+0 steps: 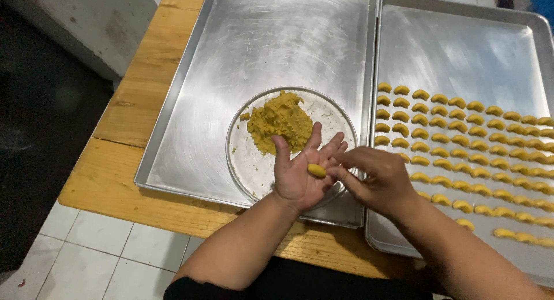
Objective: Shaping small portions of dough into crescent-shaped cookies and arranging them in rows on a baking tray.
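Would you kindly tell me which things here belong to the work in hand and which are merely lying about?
In use:
- left hand, palm up
- small dough piece on that palm
- right hand, fingertips at the piece
- dough heap
- round plate
- tray of shaped pieces

Lying about:
- empty-looking tray under the plate
- wooden table

**Dough piece in open palm**

Small yellow dough piece [317, 171], oval, smooth, lying across the upturned left hand [300, 173] at the base of its spread fingers. Right hand [378, 179] alongside, fingertips touching the piece's right end. Colour matches the crumbly yellow dough mound [280, 122], heaped on the far left part of the round metal plate [254, 167] just beyond the hands.
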